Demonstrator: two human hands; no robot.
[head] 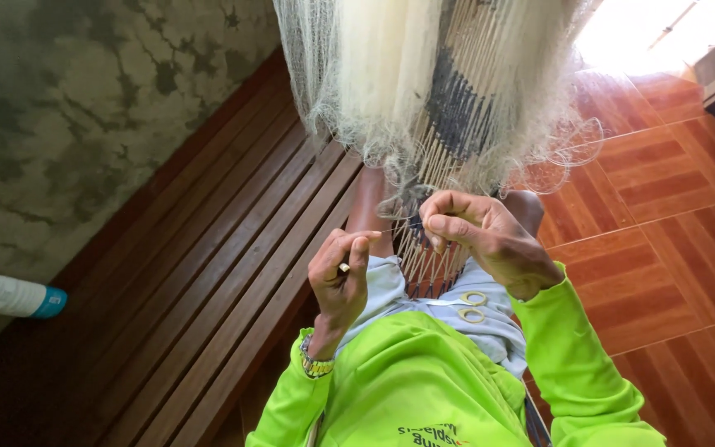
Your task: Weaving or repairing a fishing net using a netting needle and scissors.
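White fishing net (424,91) hangs before both hands; right hand (490,236) pinches its mesh, left hand (341,277) fingers clamp a small tool (344,267) (bottle (11,296) lies well left, beyond the slatted bench (225,273))

Both hands (424,257) at white netting (391,74); wooden bench (208,273) beneath

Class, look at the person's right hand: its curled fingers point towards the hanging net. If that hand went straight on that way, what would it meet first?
Probably the white fishing net. The right hand already has its fingers at the net's lower strands, so it would press into the mesh first, though depth is hard to judge.
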